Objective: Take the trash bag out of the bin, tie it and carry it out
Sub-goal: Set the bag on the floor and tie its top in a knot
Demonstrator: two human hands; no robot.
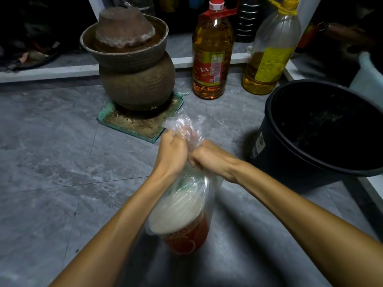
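A clear plastic trash bag [192,193] hangs over the grey floor at centre, out of the bin. Inside it shows a red paper cup with a white lid [182,230]. My left hand [173,152] and my right hand [209,156] are side by side, both closed on the bunched neck of the bag. Loose plastic sticks up above my fingers. The black bin [290,162] stands to the right of my hands, tilted toward me, its dark inside showing no bag.
A brown clay jar [134,79] with a bowl-shaped lid sits on a green tray [116,119] ahead left. Two large oil bottles [211,59] [271,54] stand at the back beside a white frame [51,72]. Grey floor tiles spread to the left.
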